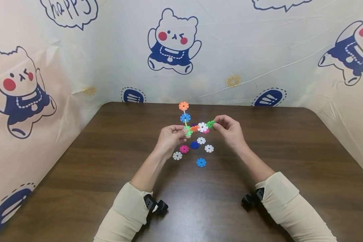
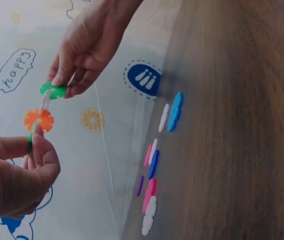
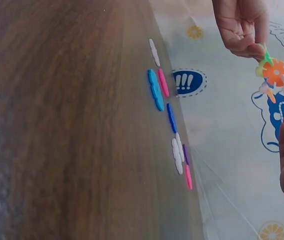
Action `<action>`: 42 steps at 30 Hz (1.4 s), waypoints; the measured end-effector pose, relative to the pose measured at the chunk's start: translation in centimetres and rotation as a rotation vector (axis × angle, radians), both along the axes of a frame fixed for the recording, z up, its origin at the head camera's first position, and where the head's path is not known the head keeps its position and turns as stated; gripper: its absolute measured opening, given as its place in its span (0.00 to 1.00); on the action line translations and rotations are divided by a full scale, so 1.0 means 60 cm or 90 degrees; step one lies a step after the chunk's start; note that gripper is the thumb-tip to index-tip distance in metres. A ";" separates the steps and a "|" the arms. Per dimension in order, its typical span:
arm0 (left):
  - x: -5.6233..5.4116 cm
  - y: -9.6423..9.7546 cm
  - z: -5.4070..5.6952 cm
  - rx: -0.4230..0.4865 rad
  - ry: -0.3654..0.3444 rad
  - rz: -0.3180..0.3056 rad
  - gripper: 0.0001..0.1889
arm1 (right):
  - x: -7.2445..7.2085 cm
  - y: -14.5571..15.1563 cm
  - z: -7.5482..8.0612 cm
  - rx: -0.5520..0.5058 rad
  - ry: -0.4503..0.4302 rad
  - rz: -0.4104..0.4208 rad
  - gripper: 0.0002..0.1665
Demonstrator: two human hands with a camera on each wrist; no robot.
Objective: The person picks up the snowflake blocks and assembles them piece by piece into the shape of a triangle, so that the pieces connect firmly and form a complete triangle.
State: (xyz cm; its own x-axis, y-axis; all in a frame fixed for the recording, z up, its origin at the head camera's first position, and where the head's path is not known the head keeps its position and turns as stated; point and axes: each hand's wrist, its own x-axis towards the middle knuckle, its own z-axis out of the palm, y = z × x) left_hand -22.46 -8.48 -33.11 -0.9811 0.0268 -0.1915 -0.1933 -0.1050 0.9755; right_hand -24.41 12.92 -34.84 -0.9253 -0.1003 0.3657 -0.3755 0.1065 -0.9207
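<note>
A chain of slotted plastic snowflake discs is held up above the table between both hands. My left hand (image 1: pixel 168 140) pinches a green disc (image 1: pixel 188 131) at the chain's bend. From there an orange disc (image 2: pixel 39 120) and a white disc (image 1: pixel 203 127) lead to another green disc (image 1: pixel 210 124), which my right hand (image 1: pixel 231 131) pinches between thumb and fingers. The other branch runs away from the left hand, through a thin yellow piece and a blue disc (image 1: pixel 185 118) to an orange disc (image 1: pixel 183 106). Fingers partly cover both green discs.
Loose discs lie on the brown table (image 1: pixel 109 174) below the hands: a light blue one (image 1: pixel 201 162), a dark blue one (image 1: pixel 195 145), a pink one (image 1: pixel 184 149) and several white ones. Another pink disc (image 3: pixel 188 177) and a purple disc (image 3: pixel 185 154) lie farther back. A printed curtain (image 1: pixel 115 50) hangs behind.
</note>
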 end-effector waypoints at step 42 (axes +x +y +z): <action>0.006 0.015 -0.013 0.002 0.003 0.009 0.09 | 0.026 -0.010 0.037 0.072 0.046 -0.029 0.08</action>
State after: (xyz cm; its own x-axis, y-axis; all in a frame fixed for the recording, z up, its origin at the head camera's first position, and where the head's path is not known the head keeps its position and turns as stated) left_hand -22.12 -7.58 -33.91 -0.9823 0.0141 -0.1868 -0.1872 -0.1111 0.9760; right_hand -22.85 12.31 -32.64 -0.9018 -0.1025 0.4197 -0.4320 0.2267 -0.8729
